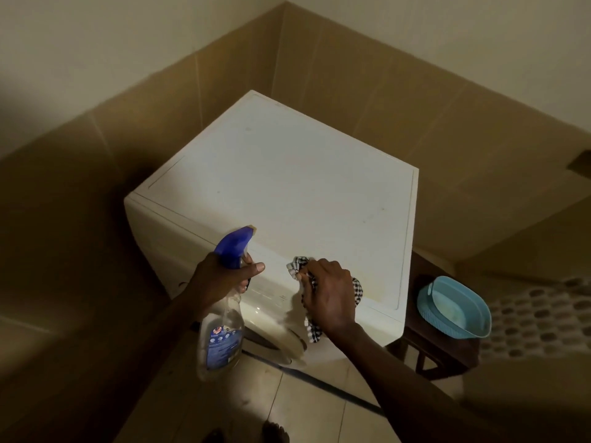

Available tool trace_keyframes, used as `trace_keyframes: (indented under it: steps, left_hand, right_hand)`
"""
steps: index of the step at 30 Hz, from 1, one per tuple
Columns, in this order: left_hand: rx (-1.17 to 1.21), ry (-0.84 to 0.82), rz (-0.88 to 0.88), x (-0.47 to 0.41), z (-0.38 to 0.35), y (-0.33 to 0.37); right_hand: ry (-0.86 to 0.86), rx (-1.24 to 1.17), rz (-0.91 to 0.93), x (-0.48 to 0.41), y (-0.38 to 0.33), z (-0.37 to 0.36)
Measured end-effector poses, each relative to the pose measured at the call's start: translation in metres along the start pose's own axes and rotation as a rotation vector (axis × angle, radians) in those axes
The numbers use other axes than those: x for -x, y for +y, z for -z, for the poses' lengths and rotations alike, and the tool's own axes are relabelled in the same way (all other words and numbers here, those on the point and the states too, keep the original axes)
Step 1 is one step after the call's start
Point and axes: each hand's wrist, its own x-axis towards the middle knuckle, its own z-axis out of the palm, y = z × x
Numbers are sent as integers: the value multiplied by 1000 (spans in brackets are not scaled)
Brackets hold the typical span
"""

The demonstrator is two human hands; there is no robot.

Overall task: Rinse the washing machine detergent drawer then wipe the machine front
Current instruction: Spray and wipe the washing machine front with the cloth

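Tiled corner, white washing machine (287, 187): left hand (220, 279) grips spray bottle (224, 318), right hand (329, 295) clutches checked cloth (311, 327)

Dim corner: walls (96, 52) are cream above, tan tiles (399, 100) below. Pale floor tiles (307, 407) lie underfoot. A dark wooden stool (438, 343) holds a light-blue basin (460, 311).

Both bare forearms reached forward from the lower edge of the view. The left hand (224, 276) was closed in a grip, thumb stretched out to the right. The right hand (329, 292) lay knuckles up, its fingers (308, 282) curled tightly under.
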Motion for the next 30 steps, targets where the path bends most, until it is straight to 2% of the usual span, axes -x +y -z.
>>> trace_keyframes:
  steps: [7, 12, 20, 26, 30]
  left_hand:
    - [-57, -36, 20, -5, -16, -4]
    - [-53, -48, 36, -6, -29, -10]
    - [-76, -95, 27, 9, -31, -25]
    - [-97, -92, 31, 30, -30, -42]
    - [-228, -145, -16, 43, -32, -57]
  right_hand:
    - [-15, 67, -112, 52, 68, 33]
    - [33, 119, -215, 88, 113, 58]
    - [113, 49, -343, 86, 112, 50]
    - [101, 0, -354, 70, 108, 46]
    - [81, 46, -330, 85, 95, 46]
